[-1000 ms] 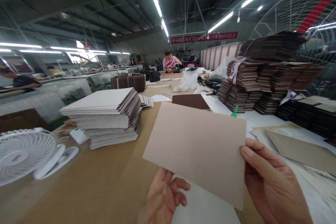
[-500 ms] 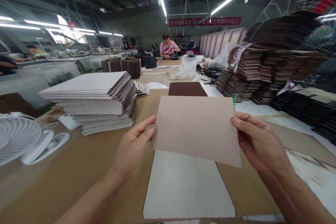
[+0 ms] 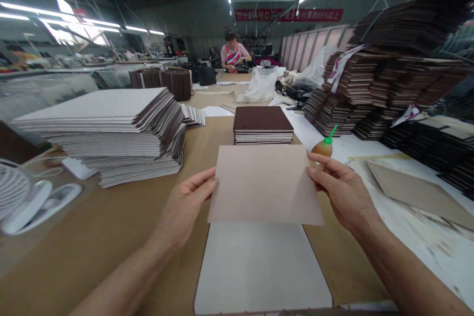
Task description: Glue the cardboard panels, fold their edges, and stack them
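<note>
Starting far left: a white fan [image 3: 22, 202] lies on the brown-papered table [image 3: 111, 247], cut off by the edge of the view.
Big stack: white boards with dark edges [image 3: 111, 133] are piled high behind the fan, and the pile leans a little.
Left hand [image 3: 185, 207]: it's on the card's left short edge, with the fingertips [image 3: 212, 177] closed on it near the upper corner.
Tan card [image 3: 264, 190]: it's held up in mid-view between both hands, over the table. The long axis runs straight across, left to right. The plain face tilts up towards the camera, with the far long edge highest and the near long edge dipping down.
Below it: a white board [image 3: 259, 271] lies flat on the table with its long axis running away from the person. The card's near edge overlaps its far end in the view, and I can't tell whether they touch.
Behind it: a short brown-topped stack [image 3: 262, 126] sits square on the table, just past the card's far edge.
Far end: a person in a pink top [image 3: 232, 54] works at the table's end, well apart.
Right hand [image 3: 344, 192]: it's clamped on the card's right short edge, with the thumb on the front face and the fingers behind.
Little bottle [image 3: 323, 147]: round and tan with a green cap, it stands just behind the right hand.
Right side: dark board stacks [image 3: 388, 84] rise tall, and a loose tan sheet [image 3: 418, 192] lies on white paper in front of them.
</note>
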A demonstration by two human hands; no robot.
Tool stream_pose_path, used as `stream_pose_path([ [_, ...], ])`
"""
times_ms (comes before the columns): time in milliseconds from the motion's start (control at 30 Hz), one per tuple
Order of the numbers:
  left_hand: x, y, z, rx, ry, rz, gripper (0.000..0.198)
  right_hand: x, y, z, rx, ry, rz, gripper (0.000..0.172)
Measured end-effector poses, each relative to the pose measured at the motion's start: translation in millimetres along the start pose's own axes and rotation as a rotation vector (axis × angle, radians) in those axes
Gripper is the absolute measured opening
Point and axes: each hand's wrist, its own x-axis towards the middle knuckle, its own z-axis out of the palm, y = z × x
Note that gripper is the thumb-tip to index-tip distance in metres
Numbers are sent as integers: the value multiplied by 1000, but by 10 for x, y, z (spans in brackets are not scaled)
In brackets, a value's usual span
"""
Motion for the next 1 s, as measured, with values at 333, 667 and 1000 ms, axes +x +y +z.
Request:
stream_pose_path([
  [333, -167, -333, -216, 643, -197, 98, 34, -337, 366, -97, -110, -63, 263, 49],
  [667, -171, -464, -285, 885, -237, 108, 32, -292, 598, -89, -389, -176, 317, 57],
  [1000, -194, -589, -378, 1021, -234, 176, 23, -351, 700, -108, -595, -245, 251, 49],
])
